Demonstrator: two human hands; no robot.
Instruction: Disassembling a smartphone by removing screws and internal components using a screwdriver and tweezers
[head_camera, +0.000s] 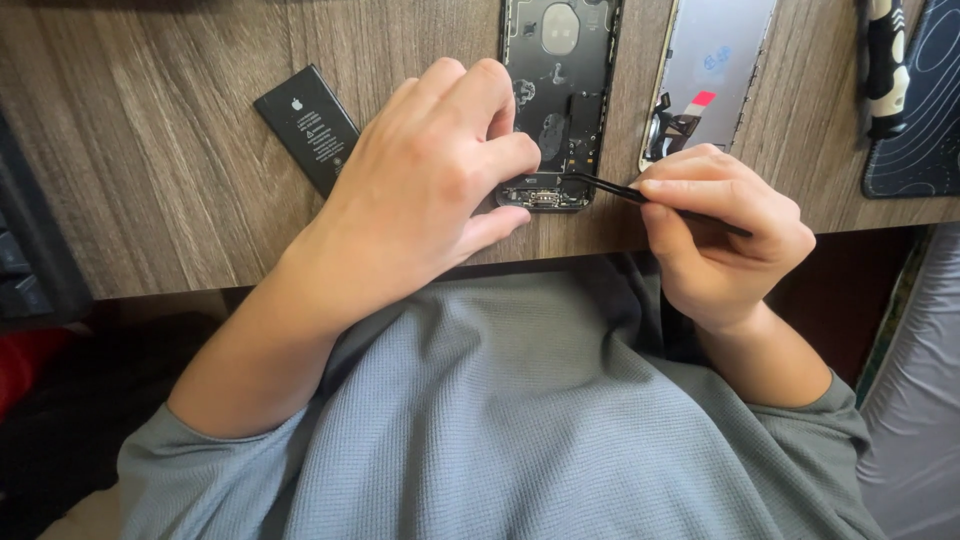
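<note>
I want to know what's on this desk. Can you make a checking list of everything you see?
Surface: brown wood-grain desk, edge close to the person.
Job's things: opened black phone housing with small parts inside; thin black tweezers, tip at the housing's bottom end.
Clutter: flat black rectangular battery left of the housing; detached phone screen panel, back side up; black-and-white tool handle on a dark patterned mat.
Grippers: left hand rests on the housing's lower part; right hand pinches the tweezers.
Cables: nothing seen.
Surroundings: grey waffle-knit shirt; dark object at the left edge, unclear.
</note>
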